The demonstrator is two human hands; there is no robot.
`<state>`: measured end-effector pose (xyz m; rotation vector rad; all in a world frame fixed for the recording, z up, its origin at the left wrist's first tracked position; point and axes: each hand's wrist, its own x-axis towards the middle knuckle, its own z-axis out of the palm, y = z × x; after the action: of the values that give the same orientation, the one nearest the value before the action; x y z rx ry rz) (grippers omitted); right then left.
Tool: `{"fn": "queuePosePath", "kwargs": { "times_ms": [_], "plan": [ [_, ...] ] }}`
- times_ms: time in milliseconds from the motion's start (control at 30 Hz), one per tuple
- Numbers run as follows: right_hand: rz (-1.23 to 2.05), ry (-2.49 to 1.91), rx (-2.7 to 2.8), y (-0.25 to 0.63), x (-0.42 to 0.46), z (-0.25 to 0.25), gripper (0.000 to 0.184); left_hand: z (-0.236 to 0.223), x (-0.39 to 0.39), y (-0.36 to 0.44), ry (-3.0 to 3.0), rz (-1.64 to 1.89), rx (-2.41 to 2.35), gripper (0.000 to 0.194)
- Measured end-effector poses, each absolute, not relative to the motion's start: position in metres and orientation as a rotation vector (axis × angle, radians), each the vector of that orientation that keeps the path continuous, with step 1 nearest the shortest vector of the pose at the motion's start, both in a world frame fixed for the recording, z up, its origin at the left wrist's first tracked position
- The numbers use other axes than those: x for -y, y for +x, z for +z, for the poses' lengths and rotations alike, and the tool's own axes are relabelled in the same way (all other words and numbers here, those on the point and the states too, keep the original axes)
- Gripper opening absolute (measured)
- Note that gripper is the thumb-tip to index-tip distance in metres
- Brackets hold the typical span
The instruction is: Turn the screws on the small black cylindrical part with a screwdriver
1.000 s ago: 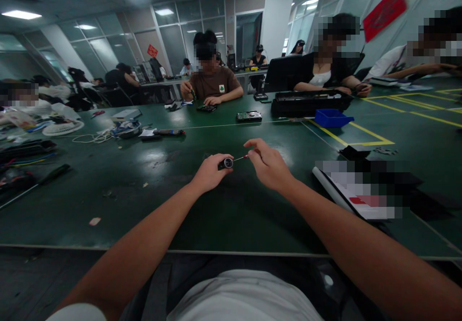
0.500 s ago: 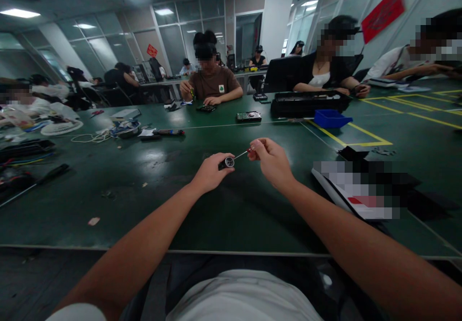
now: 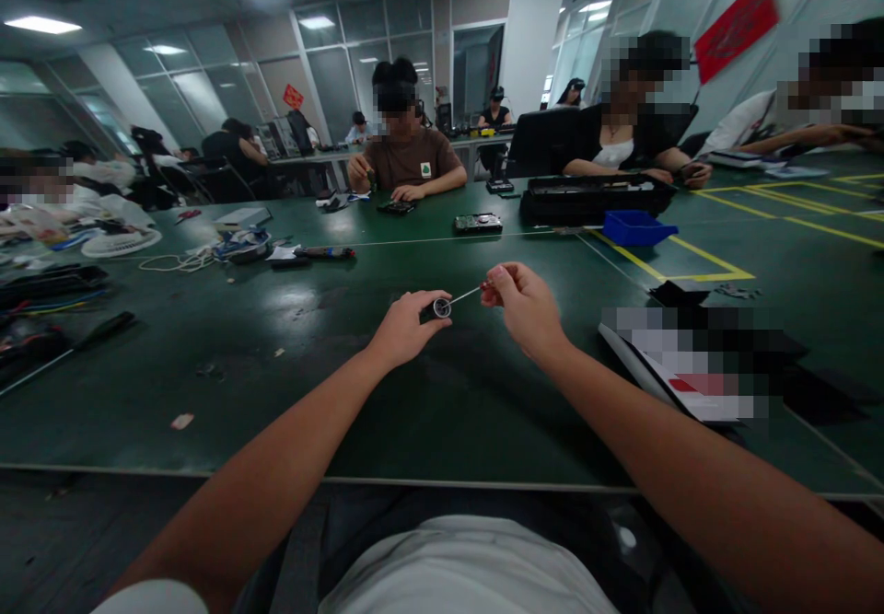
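Observation:
Above the green table (image 3: 428, 411), my left hand (image 3: 404, 329) is closed round a small black part with a round silver face (image 3: 440, 307). My right hand (image 3: 525, 306) pinches the red handle of a thin screwdriver (image 3: 470, 294). The screwdriver's metal tip reaches left and meets the round face of the part. Both hands are held a little over the table, about level with each other.
To the right lie a white-edged flat item (image 3: 663, 375) and dark pieces. Further back are a blue bin (image 3: 633, 226), a long black case (image 3: 594, 196) and a circuit board (image 3: 476, 223). Cables and tools (image 3: 62, 292) crowd the left. Several people sit across the table.
My right hand has drawn in and closed its fingers on the screwdriver handle, and the shaft tilts up more. My left hand has turned the part slightly.

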<state>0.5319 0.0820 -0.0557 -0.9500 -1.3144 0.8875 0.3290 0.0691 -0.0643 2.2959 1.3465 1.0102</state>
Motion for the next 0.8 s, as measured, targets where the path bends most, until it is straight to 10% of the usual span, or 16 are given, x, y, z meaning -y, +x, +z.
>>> {"fn": "queuePosePath", "kwargs": {
  "times_ms": [800],
  "plan": [
    [0.561, -1.16, 1.578, 0.538, -0.067, -0.04, 0.032, -0.064, -0.07, 0.326, 2.323, 0.965, -1.408, 0.037]
  ]
}}
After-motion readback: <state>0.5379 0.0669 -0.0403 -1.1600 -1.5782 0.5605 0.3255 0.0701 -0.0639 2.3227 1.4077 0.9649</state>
